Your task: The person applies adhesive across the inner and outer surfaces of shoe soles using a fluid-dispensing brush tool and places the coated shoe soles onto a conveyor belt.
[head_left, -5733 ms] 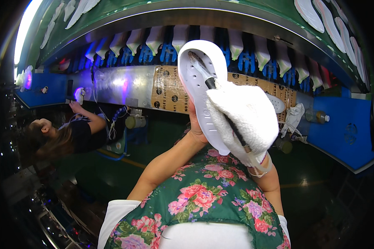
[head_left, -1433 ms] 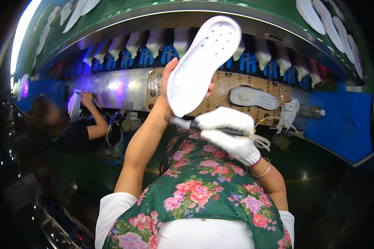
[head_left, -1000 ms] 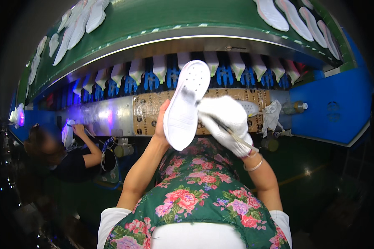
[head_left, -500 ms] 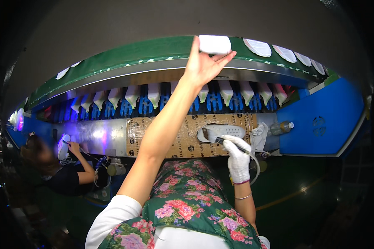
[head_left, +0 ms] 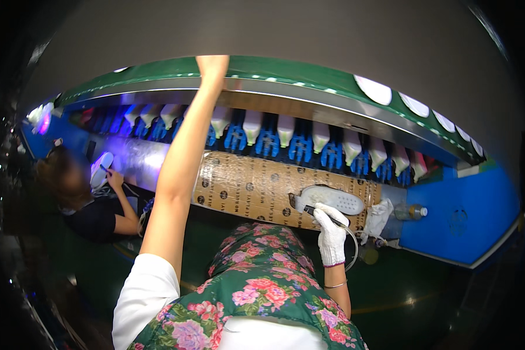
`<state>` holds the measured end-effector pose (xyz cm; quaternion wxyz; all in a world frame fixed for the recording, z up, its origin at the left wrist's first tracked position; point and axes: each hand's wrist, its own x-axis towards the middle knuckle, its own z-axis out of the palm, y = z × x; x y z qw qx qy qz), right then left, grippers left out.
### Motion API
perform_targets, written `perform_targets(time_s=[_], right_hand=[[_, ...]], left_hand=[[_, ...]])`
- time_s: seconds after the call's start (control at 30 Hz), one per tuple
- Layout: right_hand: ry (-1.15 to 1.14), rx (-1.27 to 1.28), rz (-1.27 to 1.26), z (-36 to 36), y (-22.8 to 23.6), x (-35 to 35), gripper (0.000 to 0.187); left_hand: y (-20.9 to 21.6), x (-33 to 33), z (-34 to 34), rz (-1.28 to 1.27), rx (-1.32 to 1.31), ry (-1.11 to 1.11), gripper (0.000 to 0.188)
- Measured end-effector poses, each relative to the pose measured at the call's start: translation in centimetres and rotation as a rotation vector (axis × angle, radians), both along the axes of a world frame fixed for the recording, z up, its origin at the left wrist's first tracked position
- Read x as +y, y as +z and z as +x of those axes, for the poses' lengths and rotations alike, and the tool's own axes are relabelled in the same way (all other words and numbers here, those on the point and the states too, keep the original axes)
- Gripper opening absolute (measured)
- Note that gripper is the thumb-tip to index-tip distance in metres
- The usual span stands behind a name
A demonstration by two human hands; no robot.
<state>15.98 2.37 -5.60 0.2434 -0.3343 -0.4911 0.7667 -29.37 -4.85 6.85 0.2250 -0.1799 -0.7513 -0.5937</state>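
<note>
My left hand [head_left: 213, 65] reaches up to the green-covered shelf [head_left: 268, 72]. Its fingers disappear behind the dark overhang, so anything in them is hidden. In a white knit glove, my right hand [head_left: 332, 238] is closed around the dark handle of a brush [head_left: 309, 209] with a pale tube running from it. The brush head is over the left end of a light grey shoe sole [head_left: 338, 201] dotted with small round marks. This sole lies flat on a worktop covered in printed brown cardboard [head_left: 256, 189].
Several white shoe parts [head_left: 285, 129] hang on a row of blue holders [head_left: 300, 146] behind the worktop. White sole-shaped pieces [head_left: 414, 105] lie on the shelf at right. A white cloth [head_left: 379, 219] and a bottle [head_left: 411, 212] sit at the right end. Another person [head_left: 99, 204] works at left.
My left hand has moved left along the shelf, and the white piece beside it has gone out of sight. The view has tilted and shifted. My right hand keeps the brush at the sole.
</note>
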Motion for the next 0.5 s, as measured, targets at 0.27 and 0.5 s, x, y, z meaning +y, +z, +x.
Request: perform_targets(time_s=[0.27, 0.5], right_hand=[[-0.056, 0.014, -0.064, -1.7, -0.7, -1.1, 0.023], [-0.16, 0.022, -0.008, -0.2, 0.2, -1.4, 0.022]], left_hand=[[2.9, 7.6, 14.0, -0.291, -0.074, -1.005, 0.026], [-0.9, 21.8, 20.2, -0.403, 0.392, -1.019, 0.034]])
